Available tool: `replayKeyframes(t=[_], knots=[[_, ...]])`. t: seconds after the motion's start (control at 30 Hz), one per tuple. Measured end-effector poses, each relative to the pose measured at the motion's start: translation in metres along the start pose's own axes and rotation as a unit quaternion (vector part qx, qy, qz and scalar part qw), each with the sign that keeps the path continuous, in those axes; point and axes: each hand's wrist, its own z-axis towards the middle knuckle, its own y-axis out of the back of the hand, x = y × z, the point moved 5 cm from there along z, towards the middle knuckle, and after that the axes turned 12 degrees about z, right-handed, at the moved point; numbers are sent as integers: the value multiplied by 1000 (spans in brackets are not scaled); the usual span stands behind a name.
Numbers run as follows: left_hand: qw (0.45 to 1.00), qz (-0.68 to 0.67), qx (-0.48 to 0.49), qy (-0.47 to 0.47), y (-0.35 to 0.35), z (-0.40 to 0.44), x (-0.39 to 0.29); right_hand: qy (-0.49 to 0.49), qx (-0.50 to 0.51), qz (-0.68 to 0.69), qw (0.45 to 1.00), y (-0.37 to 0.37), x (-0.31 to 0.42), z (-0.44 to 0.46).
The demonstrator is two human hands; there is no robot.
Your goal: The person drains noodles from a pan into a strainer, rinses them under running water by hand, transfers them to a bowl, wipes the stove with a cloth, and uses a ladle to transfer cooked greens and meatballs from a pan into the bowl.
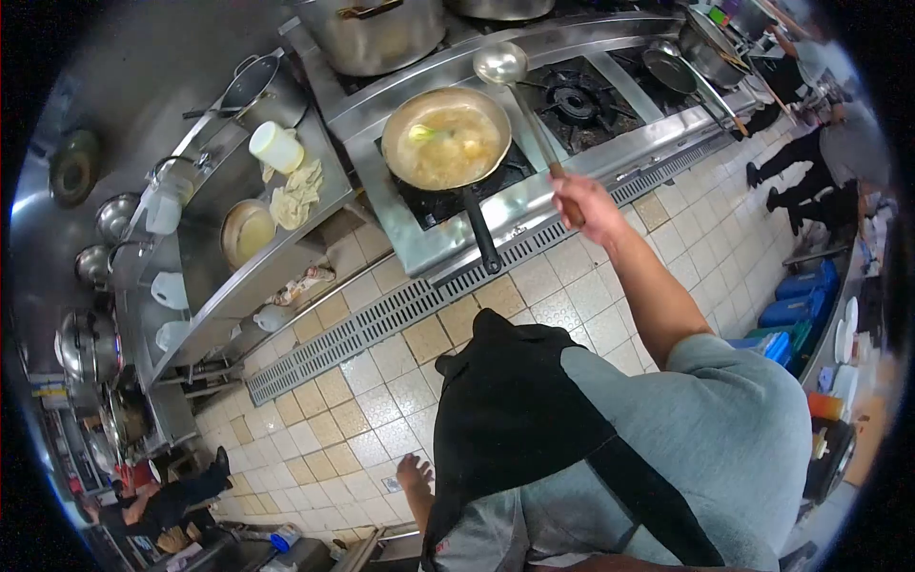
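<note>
My right hand (588, 208) is closed around the wooden grip of a long metal ladle (501, 64). The ladle's round bowl appears just beyond the far right rim of the frying pan; whether it hangs in the air or rests there, I cannot tell. The frying pan (389, 143) sits on a burner at the stove's left end, its black handle pointing toward me. Yellowish, bubbling liquid (443, 157) with pale and green pieces is in it. Down by my side, my left hand (414, 473) hangs over the floor, fingers apart, holding nothing.
Large pots (376, 38) stand behind the pan. A bare burner (578, 100) lies to its right, with another pan (670, 71) farther along. To the left, a steel counter holds a cloth (296, 195) and a pale container (276, 146). Other people work right and lower left.
</note>
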Motion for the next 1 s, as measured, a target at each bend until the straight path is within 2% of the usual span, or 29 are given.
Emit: replayKeyframes(t=[0.07,0.1,0.2,0.27,0.37,0.53,0.6,0.63,0.67,0.73,0.77,0.87,0.9,0.93,1.0], knots=[[998,51,-31,-13,-6,-32,-72,82,5,-157,984,2,-6,-25],[998,56,-30,-11,-11,-30,-84,99,7,-151,984,-2,-12,-40],[991,99,14,-91,-28,-14,-107,123,-12,-93,988,-20,-9,-64],[935,274,65,-218,-38,26,-100,106,1,-91,990,-19,-7,-58],[913,316,126,-225,-63,21,-116,70,29,-165,983,-28,-4,-52],[924,308,72,-216,-67,4,-129,46,14,-226,973,-30,-22,-32],[976,183,55,-102,-62,-18,-132,35,15,-257,966,-42,-24,-29],[991,116,46,-57,-60,-26,-129,19,30,-261,965,-46,-28,-24],[991,111,42,-55,-55,-20,-116,17,36,-263,964,-48,-29,-23],[973,202,35,-106,-46,-12,-95,4,42,-278,960,-54,-33,-22],[983,173,43,-52,-48,-36,-100,-9,51,-283,958,-58,-32,-25],[983,182,8,-15,-53,-57,-80,-18,79,-301,950,-58,-34,-34],[972,229,26,-43,-50,-42,-58,-14,70,-300,951,-51,-39,-35],[934,336,45,-116,-38,-2,-23,-19,72,-302,950,-49,-40,-40],[879,434,65,-187,-30,30,19,-13,72,-329,941,-50,-36,-54]])
